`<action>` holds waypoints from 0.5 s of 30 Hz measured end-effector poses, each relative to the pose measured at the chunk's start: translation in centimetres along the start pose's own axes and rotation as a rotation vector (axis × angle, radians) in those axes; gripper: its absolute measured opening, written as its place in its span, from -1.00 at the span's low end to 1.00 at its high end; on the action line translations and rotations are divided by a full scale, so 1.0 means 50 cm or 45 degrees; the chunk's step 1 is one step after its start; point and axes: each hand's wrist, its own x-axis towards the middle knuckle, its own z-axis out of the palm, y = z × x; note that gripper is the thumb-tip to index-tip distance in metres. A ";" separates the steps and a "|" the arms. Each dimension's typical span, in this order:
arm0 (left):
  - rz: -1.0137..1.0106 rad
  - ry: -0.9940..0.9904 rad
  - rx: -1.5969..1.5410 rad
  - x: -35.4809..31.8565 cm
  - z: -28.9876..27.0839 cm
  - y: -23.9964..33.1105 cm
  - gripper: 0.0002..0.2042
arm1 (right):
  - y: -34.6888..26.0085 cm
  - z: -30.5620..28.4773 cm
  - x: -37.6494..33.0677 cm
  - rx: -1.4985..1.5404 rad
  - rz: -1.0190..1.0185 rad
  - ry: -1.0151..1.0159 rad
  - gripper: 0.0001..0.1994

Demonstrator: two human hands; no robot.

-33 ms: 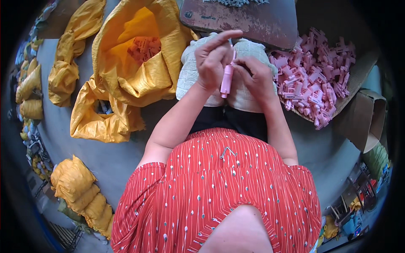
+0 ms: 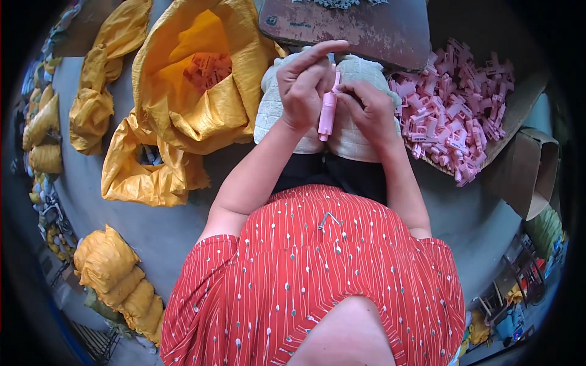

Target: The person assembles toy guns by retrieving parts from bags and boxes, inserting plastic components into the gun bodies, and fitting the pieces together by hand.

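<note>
Head view is showing both hands meeting over the lap. Fingertips of the left hand (image 2: 303,85) are pinching the upper end of a pink plastic tube (image 2: 328,113), with the index finger arching over its top. Fingers of the right hand (image 2: 368,111) are curling around the tube's right side, thumb pressing against it. The tube is standing nearly upright between the two hands, above a pale quilted cloth (image 2: 360,141) that is lying across the knees. Just right of the cloth, a heap of pink plastic parts (image 2: 456,116) is resting on a cardboard sheet (image 2: 519,107). At the left, an open yellow woven sack (image 2: 201,79) is sitting on the grey floor (image 2: 152,226), holding more pink parts.
</note>
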 end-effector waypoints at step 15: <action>0.078 -0.126 0.074 -0.006 0.011 0.012 -0.58 | -0.030 0.016 0.004 -0.132 0.100 0.022 -0.83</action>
